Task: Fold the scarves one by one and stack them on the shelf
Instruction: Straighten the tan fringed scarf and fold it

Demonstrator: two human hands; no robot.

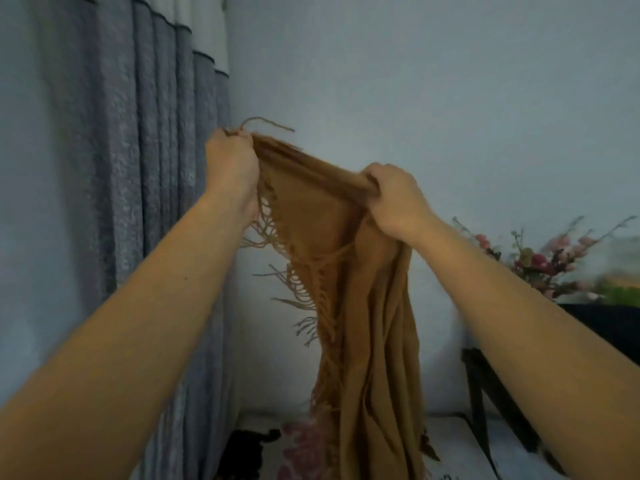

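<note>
Two hands, left hand [232, 164] and right hand [394, 199], grip one brown scarf [349, 289].

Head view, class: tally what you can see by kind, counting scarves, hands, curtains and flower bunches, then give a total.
Brown fringed scarf: 1
Hands, left hand and right hand, both gripping the scarf: 2
Grey-blue curtain: 1
Bunch of pink flowers: 1
Total: 5

You are in a home, a lived-in room, long grey curtains [104, 202] hanging at your left, plain pale wall [415, 81] ahead, pink flowers [540, 258] on a dark stand [602, 327] at your right, flower-print bedding [304, 445] below.
</note>
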